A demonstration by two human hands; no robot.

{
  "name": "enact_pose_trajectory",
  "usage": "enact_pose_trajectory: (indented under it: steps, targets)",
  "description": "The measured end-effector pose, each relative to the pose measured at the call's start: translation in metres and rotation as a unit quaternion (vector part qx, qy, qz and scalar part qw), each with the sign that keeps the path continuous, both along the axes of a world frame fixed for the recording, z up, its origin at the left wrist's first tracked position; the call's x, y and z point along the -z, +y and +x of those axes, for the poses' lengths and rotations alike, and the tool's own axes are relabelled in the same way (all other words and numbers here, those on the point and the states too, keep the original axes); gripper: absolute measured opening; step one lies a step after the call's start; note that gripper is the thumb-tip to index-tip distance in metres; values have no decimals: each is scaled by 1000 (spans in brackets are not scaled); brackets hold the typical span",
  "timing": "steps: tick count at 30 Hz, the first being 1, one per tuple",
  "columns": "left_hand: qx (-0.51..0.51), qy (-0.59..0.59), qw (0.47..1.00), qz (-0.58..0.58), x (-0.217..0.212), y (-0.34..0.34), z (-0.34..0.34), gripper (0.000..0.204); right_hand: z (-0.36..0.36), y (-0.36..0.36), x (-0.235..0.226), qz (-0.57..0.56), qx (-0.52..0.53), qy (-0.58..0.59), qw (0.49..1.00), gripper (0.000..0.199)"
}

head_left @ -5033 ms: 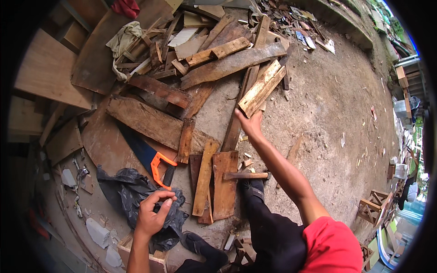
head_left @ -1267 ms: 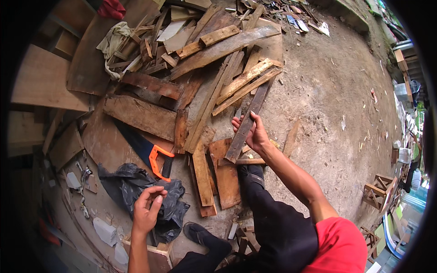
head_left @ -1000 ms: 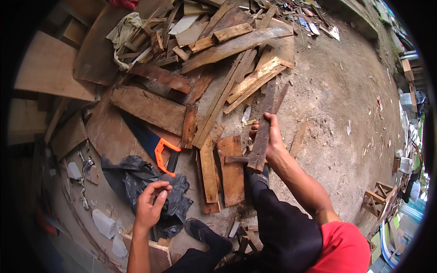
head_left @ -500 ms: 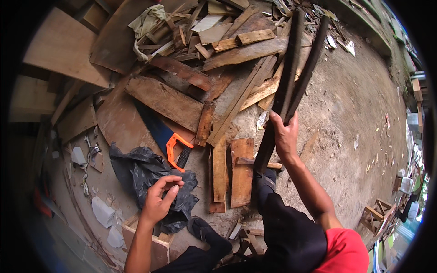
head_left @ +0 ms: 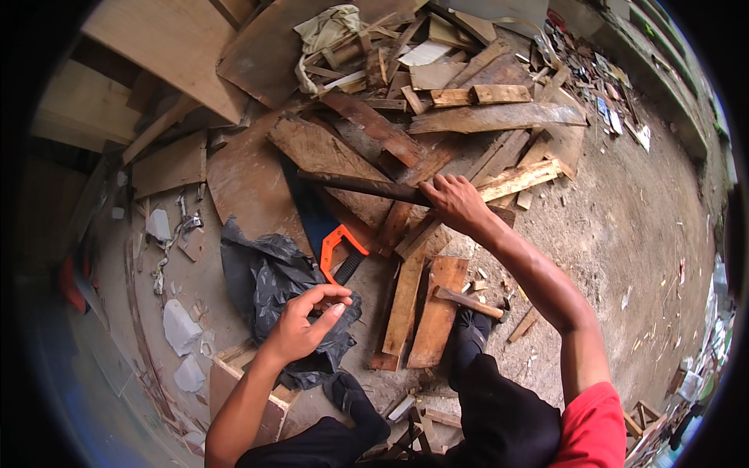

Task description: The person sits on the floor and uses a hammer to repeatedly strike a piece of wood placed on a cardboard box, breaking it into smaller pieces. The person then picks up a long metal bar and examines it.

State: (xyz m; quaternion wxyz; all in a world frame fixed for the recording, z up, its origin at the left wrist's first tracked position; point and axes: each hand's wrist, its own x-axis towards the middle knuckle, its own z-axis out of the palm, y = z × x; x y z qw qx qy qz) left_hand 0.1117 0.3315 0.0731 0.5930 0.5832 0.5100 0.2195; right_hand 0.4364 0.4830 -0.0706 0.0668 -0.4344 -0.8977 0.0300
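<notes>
My right hand [head_left: 456,204], knuckles up, is wrapped round a long dark wooden strip [head_left: 363,186]. The strip lies nearly crosswise above the scrap pile and the saw blade; my hand hides part of it. My left hand [head_left: 306,326] hovers over a crumpled black plastic bag [head_left: 265,269], fingers curled and thumb near the fingertips; anything pinched there is too small to make out. Just beyond that bag rests a handsaw [head_left: 331,253] with an orange and black handle. A hammer [head_left: 468,301] with a wooden handle lies across a short board [head_left: 438,312] by my right foot.
Scrap boards [head_left: 499,117] are piled ahead, with a pale cloth [head_left: 328,33] at the back. Plywood panels [head_left: 168,51] lean at the far left. A small wooden box [head_left: 226,382] stands near my left forearm. Broken white chunks [head_left: 179,327] lie on the left floor.
My right hand has turned over and swung the dark wood from steeply upright to nearly crosswise, its far end now leftward. Two dark strips showed before; one is plain now. My left hand keeps its pose.
</notes>
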Motion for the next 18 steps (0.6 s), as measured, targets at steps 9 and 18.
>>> enact_pose_trajectory:
  steps: [9,18]
  targets:
    - [0,-6,1000,-8,6,-5,-8,23,21,-4,-14,-121,83,6,989,45]
    - [-25,-16,999,-17,8,-10,-13,25,46,-16,-39,-123,180,256,942,27]
